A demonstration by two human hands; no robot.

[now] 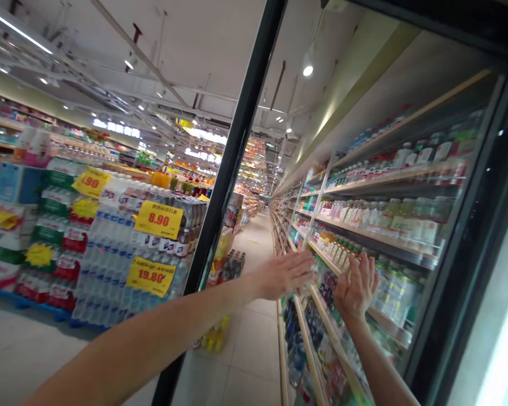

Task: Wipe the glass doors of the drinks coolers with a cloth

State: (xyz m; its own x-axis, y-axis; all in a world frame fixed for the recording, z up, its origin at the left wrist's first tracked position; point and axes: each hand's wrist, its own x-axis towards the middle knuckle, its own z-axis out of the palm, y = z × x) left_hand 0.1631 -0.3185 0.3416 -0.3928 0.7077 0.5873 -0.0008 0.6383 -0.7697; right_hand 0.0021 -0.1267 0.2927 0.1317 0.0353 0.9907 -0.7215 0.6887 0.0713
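Left hand [281, 276] and right hand [355, 287] open at a chilled drinks shelf [364, 232]

Left fingers [300, 266] lie together, right fingers [362, 270] spread apart, with a clear blurred shape [309, 282] between them; contact cannot be told. Bottled drinks [389, 214] line the shelves beyond, past a black door frame [222, 180]. Across the aisle stand shrink-wrapped water bottles [110, 265] with yellow price tags [158, 219].

Small drink bottles [341, 255] stand upright, packed in a row along a wood-edged cooler shelf [324, 260]. A blurred clear item [309, 280], too smeared to name, shows just below that shelf.
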